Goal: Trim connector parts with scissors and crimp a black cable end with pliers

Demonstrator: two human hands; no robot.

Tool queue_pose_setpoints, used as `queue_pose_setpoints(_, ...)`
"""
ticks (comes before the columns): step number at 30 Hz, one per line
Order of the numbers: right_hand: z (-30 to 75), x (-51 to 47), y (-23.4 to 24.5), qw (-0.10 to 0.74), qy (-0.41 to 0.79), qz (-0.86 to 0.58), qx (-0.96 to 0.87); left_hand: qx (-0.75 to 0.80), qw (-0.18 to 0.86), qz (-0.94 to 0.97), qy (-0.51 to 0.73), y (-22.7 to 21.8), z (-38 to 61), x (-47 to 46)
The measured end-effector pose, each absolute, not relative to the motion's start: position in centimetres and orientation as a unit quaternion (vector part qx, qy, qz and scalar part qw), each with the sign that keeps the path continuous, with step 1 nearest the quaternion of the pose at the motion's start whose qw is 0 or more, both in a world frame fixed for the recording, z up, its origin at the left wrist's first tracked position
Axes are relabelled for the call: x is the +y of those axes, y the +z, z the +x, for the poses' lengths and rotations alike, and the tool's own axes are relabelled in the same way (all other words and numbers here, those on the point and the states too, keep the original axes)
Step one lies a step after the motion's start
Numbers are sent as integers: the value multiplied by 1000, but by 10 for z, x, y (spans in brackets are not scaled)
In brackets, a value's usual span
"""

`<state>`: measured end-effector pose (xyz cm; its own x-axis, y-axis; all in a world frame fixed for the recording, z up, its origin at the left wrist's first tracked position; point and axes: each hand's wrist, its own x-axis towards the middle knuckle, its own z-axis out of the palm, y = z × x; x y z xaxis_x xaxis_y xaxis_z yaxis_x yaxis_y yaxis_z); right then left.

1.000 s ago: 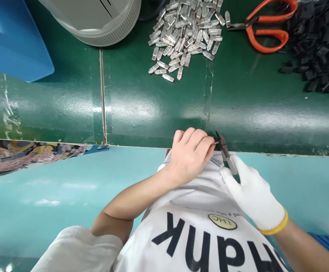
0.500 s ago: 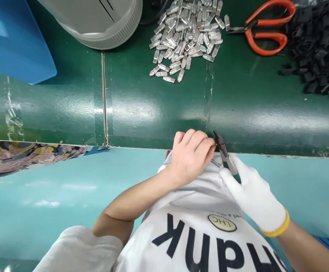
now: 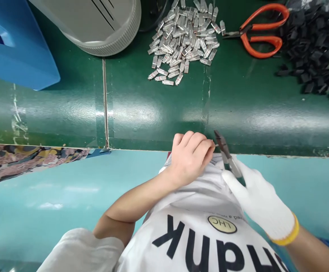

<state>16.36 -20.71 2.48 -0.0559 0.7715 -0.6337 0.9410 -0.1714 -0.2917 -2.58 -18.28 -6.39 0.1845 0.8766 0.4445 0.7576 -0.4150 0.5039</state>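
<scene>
Pliers (image 3: 226, 153): 1, gripped by right hand (image 3: 263, 204) | left hand (image 3: 192, 156): curled around 1 small piece (image 3: 216, 145) | orange-handled snips (image 3: 245, 31): 1

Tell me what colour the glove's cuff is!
The glove's cuff is yellow, best seen in the head view.

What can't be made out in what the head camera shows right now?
In the head view:
Small piece: mostly hidden by the left hand.
Pliers: handles mostly covered by the gloved right hand.
Blue plastic thing: cut off by the left and top edges.
Grey thing: cut off by the top edge.
Black pieces: too small and blurred for detail.
</scene>
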Motion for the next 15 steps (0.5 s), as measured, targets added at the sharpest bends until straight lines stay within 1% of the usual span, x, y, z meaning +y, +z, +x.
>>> queue_pose_setpoints(2, 164, -206, 26, 123, -375, 686, 612, 533, 83, 766, 351, -64, -26, -183)
queue_pose_setpoints(6, 162, -204, 26, 149, -373, 697, 594, 533, 85, 765, 352, -64, -26, -182)
queue_pose_setpoints(11, 162, -206, 25, 123, -398, 691, 590, 528, 81, 764, 361, -64, -26, -182)
queue_pose_setpoints(13, 163, -205, 22, 155, -391, 690, 588, 533, 86, 763, 357, -64, -26, -182)
queue_pose_setpoints(15, 168, -204, 19, 158, -413, 687, 577, 535, 91, 763, 352, -63, -26, -182)
